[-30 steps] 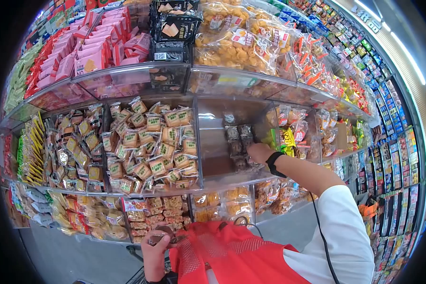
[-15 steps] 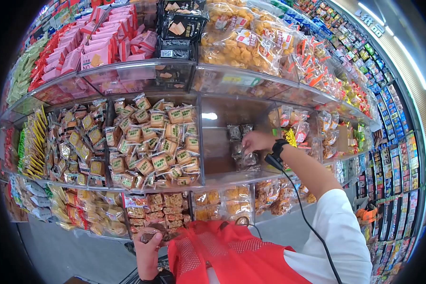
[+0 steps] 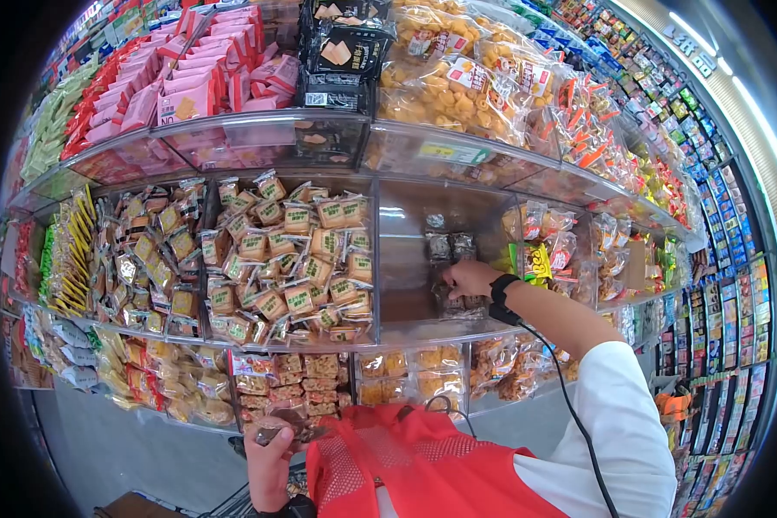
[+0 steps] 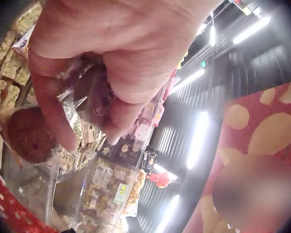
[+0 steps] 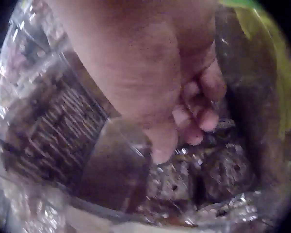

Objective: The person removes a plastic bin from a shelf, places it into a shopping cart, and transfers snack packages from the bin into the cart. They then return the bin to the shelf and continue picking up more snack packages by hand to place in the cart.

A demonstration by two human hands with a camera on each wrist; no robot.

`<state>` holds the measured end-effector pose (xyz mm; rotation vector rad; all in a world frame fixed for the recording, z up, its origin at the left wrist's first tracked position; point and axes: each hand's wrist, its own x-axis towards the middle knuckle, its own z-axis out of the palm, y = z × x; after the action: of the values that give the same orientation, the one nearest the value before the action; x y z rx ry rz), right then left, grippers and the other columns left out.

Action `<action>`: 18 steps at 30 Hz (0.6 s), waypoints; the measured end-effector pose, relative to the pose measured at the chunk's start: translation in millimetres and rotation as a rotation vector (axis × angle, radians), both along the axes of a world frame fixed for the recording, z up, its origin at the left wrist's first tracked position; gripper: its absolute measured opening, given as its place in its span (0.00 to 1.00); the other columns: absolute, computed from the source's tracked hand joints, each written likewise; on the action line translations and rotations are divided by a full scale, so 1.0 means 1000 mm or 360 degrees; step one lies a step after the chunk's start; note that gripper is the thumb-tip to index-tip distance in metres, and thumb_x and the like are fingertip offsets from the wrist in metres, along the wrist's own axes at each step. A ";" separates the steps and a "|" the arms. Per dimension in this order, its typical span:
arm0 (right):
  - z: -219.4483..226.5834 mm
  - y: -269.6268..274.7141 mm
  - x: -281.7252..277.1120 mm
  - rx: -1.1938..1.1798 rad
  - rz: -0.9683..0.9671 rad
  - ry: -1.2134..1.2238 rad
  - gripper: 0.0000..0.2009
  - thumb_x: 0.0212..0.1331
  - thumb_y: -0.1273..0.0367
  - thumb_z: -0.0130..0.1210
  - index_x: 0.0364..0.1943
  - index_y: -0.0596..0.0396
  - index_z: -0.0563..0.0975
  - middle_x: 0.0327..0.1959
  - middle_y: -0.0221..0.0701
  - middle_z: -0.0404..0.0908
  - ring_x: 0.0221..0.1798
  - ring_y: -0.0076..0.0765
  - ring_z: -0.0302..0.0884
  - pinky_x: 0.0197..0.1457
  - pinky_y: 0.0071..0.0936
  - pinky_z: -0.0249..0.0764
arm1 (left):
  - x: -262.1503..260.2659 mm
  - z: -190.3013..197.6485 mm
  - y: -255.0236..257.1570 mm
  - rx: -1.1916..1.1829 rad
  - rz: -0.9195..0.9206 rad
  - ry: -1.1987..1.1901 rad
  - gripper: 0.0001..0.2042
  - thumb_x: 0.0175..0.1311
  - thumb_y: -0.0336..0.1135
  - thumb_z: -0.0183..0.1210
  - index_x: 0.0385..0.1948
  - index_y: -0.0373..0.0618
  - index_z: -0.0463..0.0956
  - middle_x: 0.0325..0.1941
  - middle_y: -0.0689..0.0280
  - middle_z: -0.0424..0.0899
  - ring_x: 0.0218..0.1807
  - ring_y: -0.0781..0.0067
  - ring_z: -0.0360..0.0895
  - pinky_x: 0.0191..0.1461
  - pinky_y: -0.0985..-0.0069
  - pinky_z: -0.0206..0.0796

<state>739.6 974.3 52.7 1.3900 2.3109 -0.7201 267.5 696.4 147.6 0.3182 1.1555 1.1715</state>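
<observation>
My left hand (image 3: 269,457) grips a clear-wrapped, round dark brown cookie (image 4: 89,92) low in front of the red vest. A second round brown cookie (image 4: 31,133) in clear film shows beside the fingers in the left wrist view. Inside the middle-tier bin (image 3: 401,298), my right hand (image 3: 470,281) is down at two rows of clear-wrapped dark cookies (image 3: 451,246). In the right wrist view its fingers curl and the thumb meets the crinkled film of a dark cookie with small holes (image 5: 169,182). Another such cookie (image 5: 228,172) lies right beside it.
Left of this bin is one full of small wrapped square biscuits (image 3: 293,259). Yellow-green packets (image 3: 531,259) fill the neighbouring bin at right. A clear shelf front (image 3: 457,160) runs above, with bagged orange snacks (image 3: 466,78) behind it. A black cable (image 3: 570,397) hangs from the right wrist.
My right hand first reached to the right row, lifted over the packs, and is now lower at the left row. My left hand stays low with its cookies. The view has shifted slightly.
</observation>
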 end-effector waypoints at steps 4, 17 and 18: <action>0.050 0.001 -0.002 0.0206 -0.0234 0.0202 0.17 0.57 0.60 0.67 0.45 0.54 0.81 0.40 0.43 0.86 0.47 0.52 0.84 0.50 0.43 0.77 | 0.003 -0.005 0.010 0.0162 -0.0332 -0.0007 0.10 0.58 0.30 0.70 0.34 0.36 0.78 0.64 0.53 0.75 0.49 0.59 0.85 0.44 0.64 0.85; 0.175 -0.144 -0.142 0.0098 -0.0304 0.1152 0.15 0.59 0.69 0.64 0.47 0.53 0.73 0.42 0.39 0.78 0.45 0.50 0.81 0.46 0.40 0.77 | 0.097 0.024 0.092 0.0515 -0.0905 -0.0738 0.08 0.61 0.35 0.70 0.37 0.43 0.83 0.74 0.52 0.62 0.74 0.48 0.64 0.71 0.40 0.66; 0.176 -0.139 -0.136 0.0064 -0.0396 0.1288 0.14 0.58 0.71 0.65 0.45 0.54 0.73 0.41 0.38 0.78 0.44 0.50 0.81 0.46 0.41 0.77 | 0.096 0.025 0.093 0.0476 -0.0878 -0.0771 0.09 0.61 0.35 0.70 0.37 0.43 0.83 0.74 0.52 0.63 0.75 0.46 0.63 0.70 0.40 0.66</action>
<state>604.0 835.7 228.5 1.6267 2.7426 -1.5539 363.7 789.6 172.7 0.5098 0.4230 0.8561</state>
